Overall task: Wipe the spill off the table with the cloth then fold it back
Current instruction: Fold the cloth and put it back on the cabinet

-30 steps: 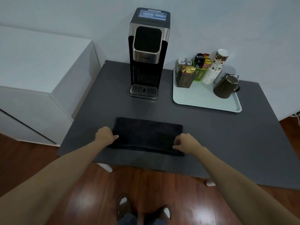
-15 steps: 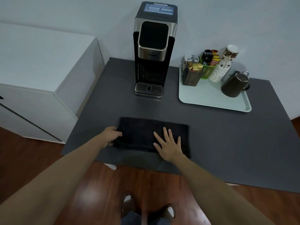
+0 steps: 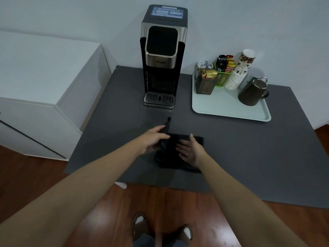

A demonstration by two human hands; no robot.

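Note:
A black cloth (image 3: 172,157) lies near the front edge of the dark grey table (image 3: 240,148). My left hand (image 3: 153,138) grips the cloth's left end and holds it lifted over the rest, with a corner sticking up above my fingers. My right hand (image 3: 191,150) rests on the cloth's middle with its fingers apart, palm turned toward the left hand. The right part of the cloth stays flat on the table. No spill shows on the tabletop.
A black and steel drink machine (image 3: 162,56) stands at the back of the table. To its right a pale tray (image 3: 229,111) carries a brown mug, stacked paper cups and sachet holders. A white cabinet (image 3: 44,82) stands left of the table. Wooden floor lies below.
My left hand has lifted the cloth's left end and carried it rightward over the middle. My right hand has turned from flat on the cloth to edge-on.

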